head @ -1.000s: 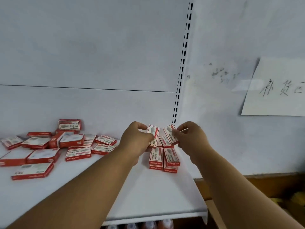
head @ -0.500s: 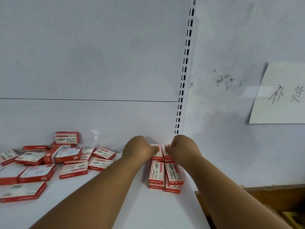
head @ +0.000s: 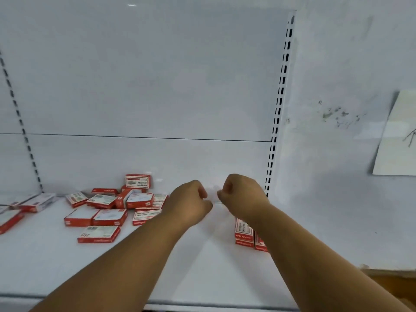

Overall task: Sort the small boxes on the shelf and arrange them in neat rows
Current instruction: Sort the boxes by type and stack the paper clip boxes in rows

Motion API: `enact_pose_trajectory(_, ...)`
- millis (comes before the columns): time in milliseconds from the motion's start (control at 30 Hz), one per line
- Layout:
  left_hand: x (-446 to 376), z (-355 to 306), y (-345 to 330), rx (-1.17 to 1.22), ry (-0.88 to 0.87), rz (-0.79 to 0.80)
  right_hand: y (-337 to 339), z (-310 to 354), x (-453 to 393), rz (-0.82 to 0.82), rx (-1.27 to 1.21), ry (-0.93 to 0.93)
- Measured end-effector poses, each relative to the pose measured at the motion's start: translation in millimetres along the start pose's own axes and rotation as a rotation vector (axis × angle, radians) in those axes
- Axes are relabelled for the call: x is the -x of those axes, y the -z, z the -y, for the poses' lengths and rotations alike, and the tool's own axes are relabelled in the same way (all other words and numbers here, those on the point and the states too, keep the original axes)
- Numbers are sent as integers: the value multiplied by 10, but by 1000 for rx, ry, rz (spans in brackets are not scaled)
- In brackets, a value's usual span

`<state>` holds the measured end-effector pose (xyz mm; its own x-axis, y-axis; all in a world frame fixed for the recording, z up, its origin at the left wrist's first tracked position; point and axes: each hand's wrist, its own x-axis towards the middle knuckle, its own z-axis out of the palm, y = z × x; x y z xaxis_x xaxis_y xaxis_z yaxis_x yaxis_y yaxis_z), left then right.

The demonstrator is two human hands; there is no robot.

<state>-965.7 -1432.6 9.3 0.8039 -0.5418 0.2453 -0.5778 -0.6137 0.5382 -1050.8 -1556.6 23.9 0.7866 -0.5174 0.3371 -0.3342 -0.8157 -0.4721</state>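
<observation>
1. Both hands are off the boxes now! A second ago each pinched a small box over the corner stack; half a second ago they pressed those down at the back; now the left hand (head: pixel 191 202) and right hand (head: pixel 240 195) sit mid-shelf, loosely curled and carrying nothing that I can see.
2. The view has swung left too, so the neat stack (head: pixel 244 233) lies at the shelf's right end, beside the slotted upright (head: pixel 278 113), partly hidden under the right forearm. Only its front boxes show.
3. My read: that placement is done, the corner rows have grown, and the next pick comes from the left.
4. And there's plenty left: the loose pile (head: pixel 117 206) sprawls across the left half of the shelf (head: pixel 202 266), boxes flat, tilted, overlapping, one box (head: pixel 137 181) standing on edge against the back panel.
5. Materials: flat rectangular cardboard cartons, red sides, pale printed faces, crisp corners. They look light and easy to pinch, and should stack square.
6. The shelf is smooth glossy white metal, faintly reflective, so I'd expect boxes to slide readily when nudged into line. A sheet of paper (head: pixel 396 136) hangs on the scuffed wall to the right.
</observation>
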Motion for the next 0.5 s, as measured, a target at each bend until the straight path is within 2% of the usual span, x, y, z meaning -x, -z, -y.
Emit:
enact_pose_trajectory(267,6,915,676,-20,58,-32,-523,911,-64,119,-30,123)
enact_pose_trajectory(500,-159,1617,1087,-76,53,-45,-1025,1587,-224,134,-15,104)
